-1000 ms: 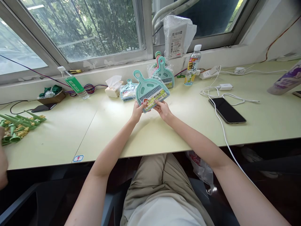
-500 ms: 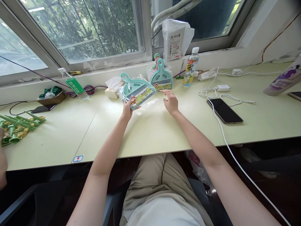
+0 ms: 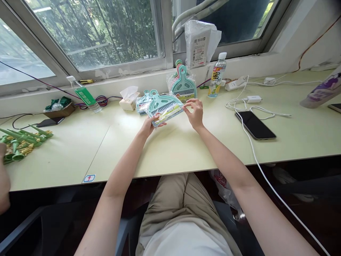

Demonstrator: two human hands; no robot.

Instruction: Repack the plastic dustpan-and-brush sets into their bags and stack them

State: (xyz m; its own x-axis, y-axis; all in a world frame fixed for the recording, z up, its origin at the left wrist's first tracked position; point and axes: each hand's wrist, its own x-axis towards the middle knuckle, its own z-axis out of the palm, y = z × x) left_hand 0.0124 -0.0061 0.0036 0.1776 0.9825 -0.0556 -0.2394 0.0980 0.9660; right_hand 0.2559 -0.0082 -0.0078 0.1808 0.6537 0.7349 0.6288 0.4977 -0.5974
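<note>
A mint-green mini dustpan and brush set (image 3: 163, 104) in clear plastic wrap is held tilted above the table. My left hand (image 3: 149, 125) grips its lower left end, thumb on the front of the yellow label. At the opposite corner, my right hand (image 3: 196, 113) pinches the edge of the wrapped set between thumb and fingers. Partly hidden behind it on the left is another wrapped dustpan set (image 3: 141, 104). Several more dustpan sets (image 3: 184, 84) stand stacked against the wall, mint-green in front, with red and green handles behind.
Left of my hands are a tissue pack (image 3: 129, 99), a tilted green-labelled bottle (image 3: 86, 95) and green plastic parts (image 3: 22, 142), near another person's arm (image 3: 4, 181). To the right are a drink bottle (image 3: 217, 76), a phone (image 3: 255, 125) and a white cable (image 3: 252, 142).
The held dustpan set has shifted slightly right and down, uncovering another wrapped set behind it. My right hand has moved from apart to pinching its right corner.
</note>
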